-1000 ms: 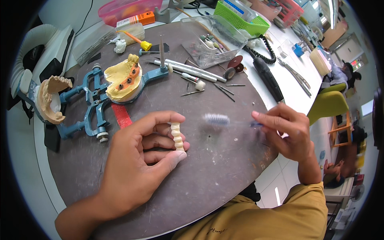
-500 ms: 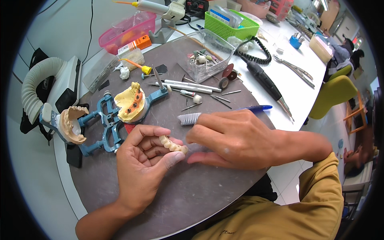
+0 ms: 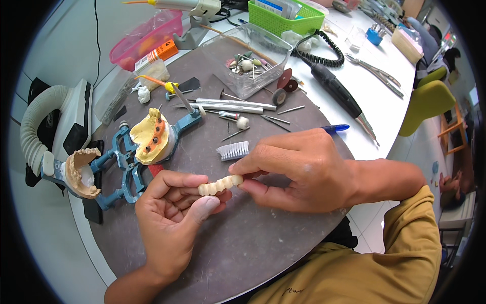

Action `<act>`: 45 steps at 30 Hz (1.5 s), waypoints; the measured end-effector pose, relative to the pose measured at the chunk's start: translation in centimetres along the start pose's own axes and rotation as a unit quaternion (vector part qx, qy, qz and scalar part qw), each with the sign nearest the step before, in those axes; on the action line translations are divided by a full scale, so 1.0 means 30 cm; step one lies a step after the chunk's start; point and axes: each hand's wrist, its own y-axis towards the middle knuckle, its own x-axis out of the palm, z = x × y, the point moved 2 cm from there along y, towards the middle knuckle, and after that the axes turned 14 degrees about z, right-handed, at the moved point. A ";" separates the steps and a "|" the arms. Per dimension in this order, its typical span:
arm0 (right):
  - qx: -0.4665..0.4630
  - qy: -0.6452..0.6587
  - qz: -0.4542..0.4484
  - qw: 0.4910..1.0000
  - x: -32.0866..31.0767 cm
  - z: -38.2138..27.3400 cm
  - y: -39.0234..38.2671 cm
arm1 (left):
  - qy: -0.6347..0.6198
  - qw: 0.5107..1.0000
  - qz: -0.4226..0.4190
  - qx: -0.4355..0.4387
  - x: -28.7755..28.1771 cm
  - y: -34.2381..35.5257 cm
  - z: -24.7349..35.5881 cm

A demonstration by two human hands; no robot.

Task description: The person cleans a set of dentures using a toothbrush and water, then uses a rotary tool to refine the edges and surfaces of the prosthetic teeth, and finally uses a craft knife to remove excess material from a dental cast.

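Note:
A tooth-coloured dental bridge, a short curved row of joined crowns, is held between both hands above the bench mat. My left hand has its fingers curled around the left end, with index finger and thumb close to it. My right hand pinches the right end between thumb and index finger. Just beyond the fingers lies a brush head with pale bristles; my right hand hides whatever lies behind it. To the left, a blue articulator carries a yellow dental cast with an orange gum strip and dark implant holes.
A beige opposing cast sits on the articulator's left side. Metal instruments and a clear box of burs are farther back. A black rotary handpiece and pliers lie at right, a suction hose at far left.
My right hand has closed in and now grips the bridge's right end, where before it was apart. The bridge has tilted, its right end now higher. The view has shifted slightly.

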 end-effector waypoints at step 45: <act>0.045 -0.093 -0.159 0.982 -0.146 -0.005 -0.021 | -0.007 0.997 -0.059 -0.040 0.010 0.034 0.003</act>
